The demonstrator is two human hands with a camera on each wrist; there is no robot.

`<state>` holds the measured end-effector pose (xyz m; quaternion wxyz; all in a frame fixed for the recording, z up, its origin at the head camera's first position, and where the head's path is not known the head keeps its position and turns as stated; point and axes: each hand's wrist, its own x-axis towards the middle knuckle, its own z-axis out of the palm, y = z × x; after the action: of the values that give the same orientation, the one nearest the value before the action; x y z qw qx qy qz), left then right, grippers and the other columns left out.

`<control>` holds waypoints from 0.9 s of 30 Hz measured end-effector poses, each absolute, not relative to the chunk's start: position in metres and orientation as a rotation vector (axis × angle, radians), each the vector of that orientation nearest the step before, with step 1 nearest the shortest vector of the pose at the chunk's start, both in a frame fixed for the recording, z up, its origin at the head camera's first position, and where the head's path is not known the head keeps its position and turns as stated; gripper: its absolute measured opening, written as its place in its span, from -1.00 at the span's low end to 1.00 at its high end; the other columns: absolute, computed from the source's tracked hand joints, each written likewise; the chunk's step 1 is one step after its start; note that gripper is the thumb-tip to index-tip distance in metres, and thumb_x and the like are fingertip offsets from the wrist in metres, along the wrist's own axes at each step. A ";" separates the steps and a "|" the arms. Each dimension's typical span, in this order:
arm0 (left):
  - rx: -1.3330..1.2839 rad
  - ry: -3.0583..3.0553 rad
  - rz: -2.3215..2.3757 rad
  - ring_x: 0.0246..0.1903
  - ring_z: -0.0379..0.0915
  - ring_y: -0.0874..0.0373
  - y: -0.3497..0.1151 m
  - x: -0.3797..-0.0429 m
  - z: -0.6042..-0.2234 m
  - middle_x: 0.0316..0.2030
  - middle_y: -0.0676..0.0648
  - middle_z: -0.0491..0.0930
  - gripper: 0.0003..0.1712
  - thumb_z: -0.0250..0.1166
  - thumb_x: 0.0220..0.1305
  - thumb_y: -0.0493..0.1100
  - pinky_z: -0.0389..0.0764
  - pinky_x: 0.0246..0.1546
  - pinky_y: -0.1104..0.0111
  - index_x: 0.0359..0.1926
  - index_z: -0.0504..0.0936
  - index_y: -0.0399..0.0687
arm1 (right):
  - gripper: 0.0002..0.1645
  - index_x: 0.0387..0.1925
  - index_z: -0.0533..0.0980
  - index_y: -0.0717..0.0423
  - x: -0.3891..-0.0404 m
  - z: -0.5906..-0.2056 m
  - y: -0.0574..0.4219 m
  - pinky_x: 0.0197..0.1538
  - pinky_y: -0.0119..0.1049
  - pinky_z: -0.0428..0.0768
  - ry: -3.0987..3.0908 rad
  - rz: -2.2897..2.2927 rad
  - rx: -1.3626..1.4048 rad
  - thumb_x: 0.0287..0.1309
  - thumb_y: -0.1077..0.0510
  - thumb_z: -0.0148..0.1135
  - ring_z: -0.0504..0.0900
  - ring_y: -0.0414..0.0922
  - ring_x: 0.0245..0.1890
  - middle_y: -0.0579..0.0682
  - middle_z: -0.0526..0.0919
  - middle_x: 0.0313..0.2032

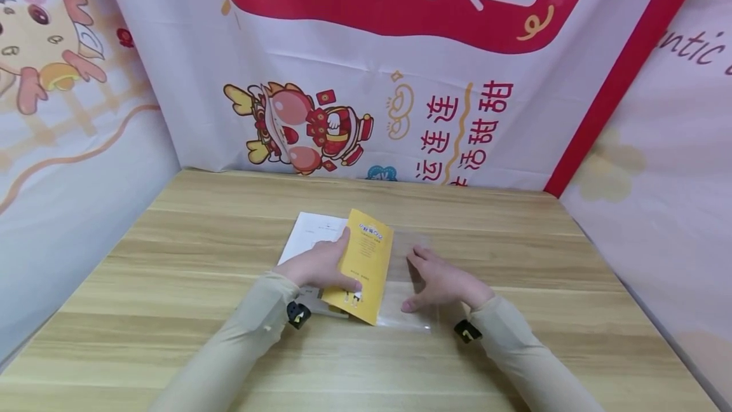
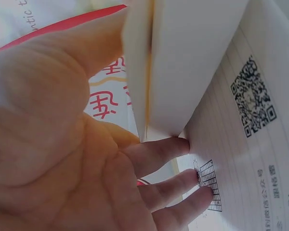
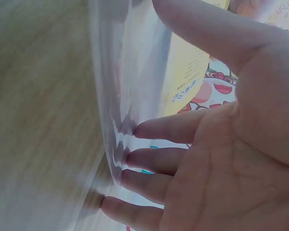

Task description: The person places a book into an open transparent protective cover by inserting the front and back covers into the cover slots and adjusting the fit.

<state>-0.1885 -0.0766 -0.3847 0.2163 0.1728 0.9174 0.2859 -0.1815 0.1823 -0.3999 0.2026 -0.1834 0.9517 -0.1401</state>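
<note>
A yellow-covered notebook (image 1: 368, 253) lies opened on the table, its yellow cover tilted up and white pages to the left. My left hand (image 1: 320, 266) grips it, thumb across the yellow side. In the left wrist view, the fingertips touch a lined page (image 2: 250, 159) printed with a QR code. A clear plastic sheet (image 1: 403, 278) extends right from the yellow cover. My right hand (image 1: 443, 278) rests on that plastic with fingers spread. The right wrist view shows its fingers (image 3: 156, 161) fairly straight, their tips against the clear plastic's edge.
The wood-grain table (image 1: 189, 240) extends around both hands. A printed white and red cloth (image 1: 366, 100) hangs behind its far edge, and further printed cloths hang at the left and right sides.
</note>
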 end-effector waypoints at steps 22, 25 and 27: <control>0.436 2.561 0.814 -0.42 0.47 0.18 -0.075 -0.186 -0.384 -0.37 0.01 0.49 0.39 0.48 -0.06 0.11 0.42 -0.27 0.33 0.48 -0.34 -0.17 | 0.14 0.16 0.39 0.15 -0.182 -0.402 0.183 0.03 -0.16 0.45 2.804 -0.417 -0.630 -0.51 -0.29 0.56 0.47 -0.10 -0.05 -0.04 0.50 -0.05; 0.441 2.580 0.785 -0.39 0.45 0.18 -0.074 -0.186 -0.384 -0.36 0.03 0.49 0.38 0.47 -0.05 0.13 0.41 -0.26 0.33 0.48 -0.33 -0.18 | 0.09 0.13 0.42 0.12 -0.183 -0.401 0.183 -0.02 -0.21 0.46 2.814 -0.406 -0.639 -0.52 -0.28 0.57 0.45 -0.16 -0.14 -0.11 0.50 -0.12; 0.434 2.593 0.762 -0.37 0.44 0.19 -0.074 -0.186 -0.383 -0.35 0.04 0.48 0.36 0.45 -0.03 0.15 0.42 -0.28 0.33 0.49 -0.32 -0.17 | 0.13 0.18 0.41 0.12 -0.182 -0.400 0.184 0.03 -0.20 0.44 2.822 -0.396 -0.635 -0.51 -0.28 0.57 0.45 -0.16 -0.09 -0.11 0.51 -0.05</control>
<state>-0.1861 -0.0735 -0.3835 0.2009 0.1554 0.9280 0.2726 -0.1824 0.1835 -0.4002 0.1107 -0.2161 0.9607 -0.1347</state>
